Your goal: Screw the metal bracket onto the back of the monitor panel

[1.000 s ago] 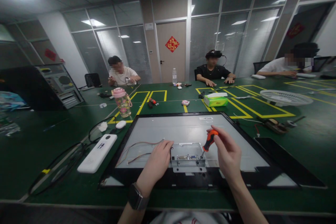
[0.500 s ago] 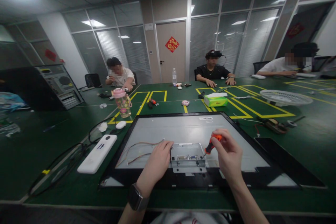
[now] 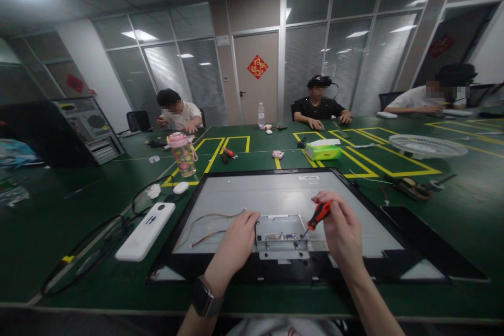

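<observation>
A display panel (image 3: 244, 194) with a black frame lies flat in front of me, its grey back upward. On its near half sits a metal bracket (image 3: 281, 247) with ports along its upright face. My left hand (image 3: 237, 233) holds the bracket's left edge, fingers bent over it and thumb hidden. In my right hand (image 3: 343, 223) is a red and black screwdriver (image 3: 319, 215), gripped by the handle. The shaft slants down to the left, its tip at the right part of the bracket; contact with a screw is too small to make out. Thin cables (image 3: 205, 216) lie left of the bracket.
Left of the panel are a white power bank (image 3: 146, 232), a black cable (image 3: 84, 263) and a pink-lidded bottle (image 3: 183, 156). Beyond it stands a tissue pack (image 3: 323, 151). A black strip-like panel (image 3: 433, 241) lies at right. Several people sit across the green table.
My right fingers have loosened and shifted on the screwdriver handle, which now leans further right. My left hand stays on the bracket. The person at far left has lowered a raised hand.
</observation>
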`<control>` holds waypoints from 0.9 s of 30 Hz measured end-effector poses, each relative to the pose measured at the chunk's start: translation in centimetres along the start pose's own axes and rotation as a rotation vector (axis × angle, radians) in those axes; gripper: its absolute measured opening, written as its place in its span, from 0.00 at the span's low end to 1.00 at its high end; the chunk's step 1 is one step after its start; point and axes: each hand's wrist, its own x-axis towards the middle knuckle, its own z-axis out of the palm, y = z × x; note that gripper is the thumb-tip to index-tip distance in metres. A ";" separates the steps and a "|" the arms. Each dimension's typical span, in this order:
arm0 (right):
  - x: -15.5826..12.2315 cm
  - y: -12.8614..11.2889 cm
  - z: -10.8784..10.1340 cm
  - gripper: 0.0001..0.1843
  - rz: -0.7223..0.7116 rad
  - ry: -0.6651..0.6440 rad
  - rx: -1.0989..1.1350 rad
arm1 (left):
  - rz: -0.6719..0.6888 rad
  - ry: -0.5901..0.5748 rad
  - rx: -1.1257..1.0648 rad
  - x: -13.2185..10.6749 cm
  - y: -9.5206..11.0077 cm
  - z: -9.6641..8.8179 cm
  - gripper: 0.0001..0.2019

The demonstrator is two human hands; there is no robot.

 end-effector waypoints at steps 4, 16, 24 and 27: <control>0.0 0.2 -0.4 0.08 -0.011 0.004 -0.095 | 0.011 0.025 0.004 0.0 -0.2 0.3 0.24; 0.0 0.4 -0.3 0.07 -0.032 -0.013 -0.095 | 0.002 0.008 0.014 0.0 -0.2 0.3 0.24; -0.1 -0.2 0.0 0.08 0.009 -0.036 -0.032 | 0.006 0.025 0.017 0.0 -0.1 0.2 0.23; 0.1 0.0 -0.1 0.06 0.005 -0.017 -0.048 | 0.005 0.014 0.022 0.0 0.0 0.2 0.24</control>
